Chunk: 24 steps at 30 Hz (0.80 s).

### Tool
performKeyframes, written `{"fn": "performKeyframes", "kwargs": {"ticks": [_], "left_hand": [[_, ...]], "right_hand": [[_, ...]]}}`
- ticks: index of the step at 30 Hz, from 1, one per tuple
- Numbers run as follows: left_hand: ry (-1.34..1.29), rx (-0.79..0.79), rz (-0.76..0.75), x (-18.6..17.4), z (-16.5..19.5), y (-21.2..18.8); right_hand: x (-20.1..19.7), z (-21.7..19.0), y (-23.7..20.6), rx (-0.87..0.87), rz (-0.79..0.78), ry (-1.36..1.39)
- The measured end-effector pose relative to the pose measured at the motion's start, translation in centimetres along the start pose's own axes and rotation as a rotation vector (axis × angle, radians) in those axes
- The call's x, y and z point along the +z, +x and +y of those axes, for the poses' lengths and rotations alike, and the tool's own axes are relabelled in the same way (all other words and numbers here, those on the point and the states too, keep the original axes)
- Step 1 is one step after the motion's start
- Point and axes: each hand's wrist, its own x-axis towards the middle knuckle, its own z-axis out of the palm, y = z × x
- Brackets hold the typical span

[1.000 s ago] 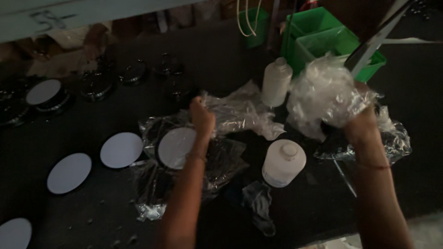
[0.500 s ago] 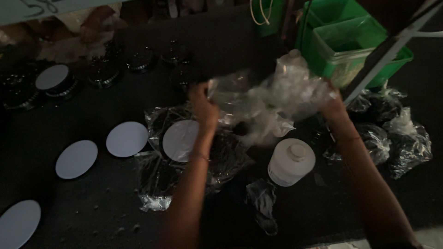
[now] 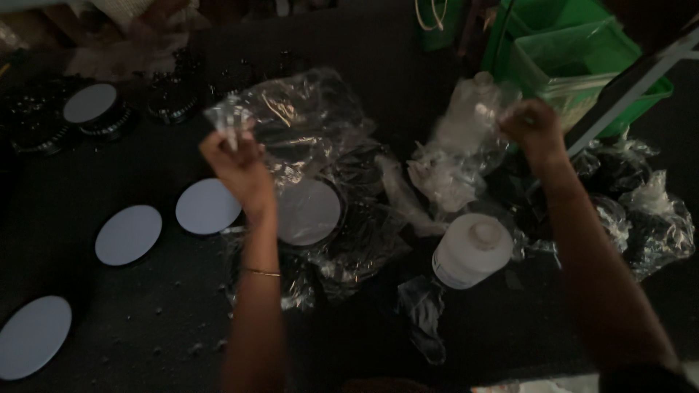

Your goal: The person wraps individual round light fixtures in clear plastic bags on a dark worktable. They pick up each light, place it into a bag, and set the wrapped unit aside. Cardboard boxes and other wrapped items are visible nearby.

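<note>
The whole view is dim and smeared, so fine detail is lost. My left hand (image 3: 237, 156) and right hand (image 3: 531, 124) are blurred, and I cannot make out my fingertips inside the clear plastic sheet (image 3: 306, 124). That sheet veils a white disc (image 3: 309, 212) lying under it. The white bottle (image 3: 473, 251) is partly covered by crumpled wrap at its far side. The lowest white disc (image 3: 33, 336) runs off the left edge. The green crate (image 3: 582, 58) is cut by the top edge, and a grey bar crosses it. The dark round things (image 3: 95, 116) at the bench's (image 3: 145, 327) far side are too murky to tell.
</note>
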Motion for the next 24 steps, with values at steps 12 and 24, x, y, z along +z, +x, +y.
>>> {"fn": "performKeyframes", "kwargs": {"ticks": [12,24], "left_hand": [[-0.283,-0.334,0.028,-15.6,4.4,-3.3],[0.139,-0.603,-0.109,-34.1,10.0,-11.2]], "right_hand": [[15.4,-13.2,-9.2,-0.407,-0.335,-0.793],[44.1,-11.1,-17.4,-0.337,-0.936,0.115]]}}
